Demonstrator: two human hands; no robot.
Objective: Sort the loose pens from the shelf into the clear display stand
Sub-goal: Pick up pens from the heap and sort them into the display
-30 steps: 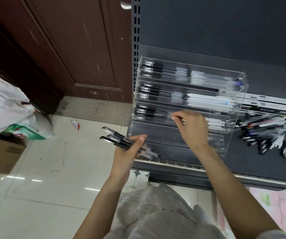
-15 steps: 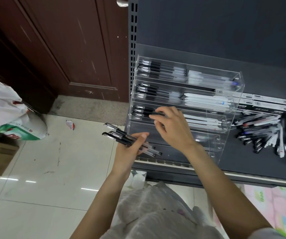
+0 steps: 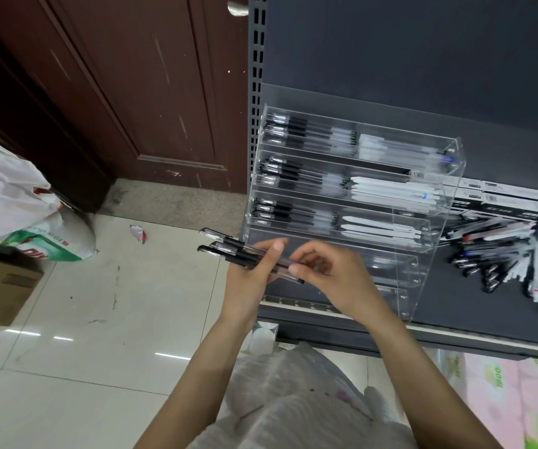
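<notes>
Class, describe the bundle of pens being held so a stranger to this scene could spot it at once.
Find the clear display stand on the dark shelf. Just in front of its lower left corner, the left hand holds a small bundle of pens, with the right hand pinching one end. Unlike the racked pens and the loose pile further right, these are off the shelf.

The stand [image 3: 429, 241] is clear acrylic with stepped tiers, upright on the dark shelf [image 3: 475, 315] against its left post. Its upper three tiers hold black-capped pens on the left and white ones on the right, all lying level; the lower tiers look bare. A bunch of black-capped pens [image 3: 228, 249] sits slanted just before the stand's left front. Loose pens [image 3: 501, 254] lie heaped on the shelf right of the stand.
</notes>
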